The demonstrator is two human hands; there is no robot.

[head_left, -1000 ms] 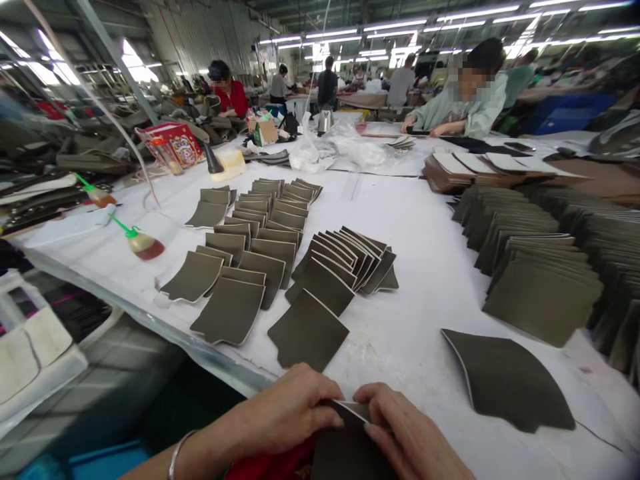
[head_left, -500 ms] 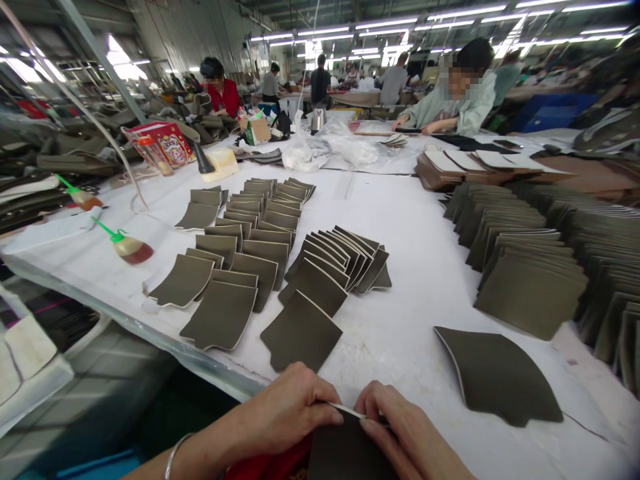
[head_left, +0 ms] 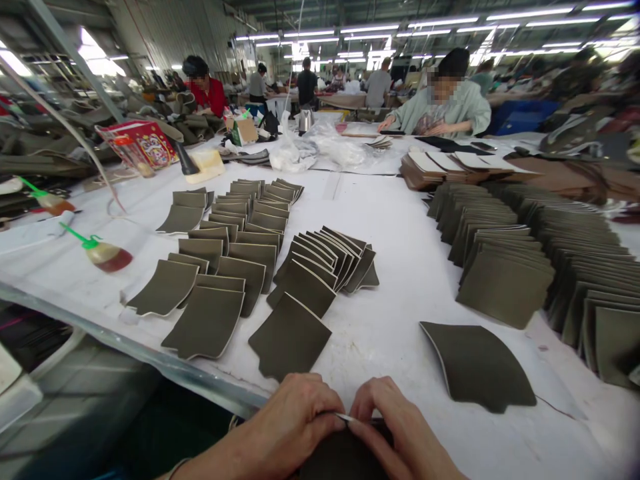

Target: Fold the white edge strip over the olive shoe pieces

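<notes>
At the table's near edge, a dark olive panel with a pale edge is pinched between both hands. My left hand grips its top edge from the left, thumb and fingers closed. Close beside it, my right hand pinches the same edge from the right. The panel's lower part runs out of the picture. Just beyond my hands lies a similar single panel, at the front of a fanned row. Another loose panel lies to the right of my hands.
Overlapping panels spread over the left of the white table. Long stacks stand at right. A green-tipped bottle with reddish liquid lies at left. Across the table, a person in a pale jacket works.
The view has turned slightly right, so things on the table sit further left. My hands have come closer together along the panel's edge.
</notes>
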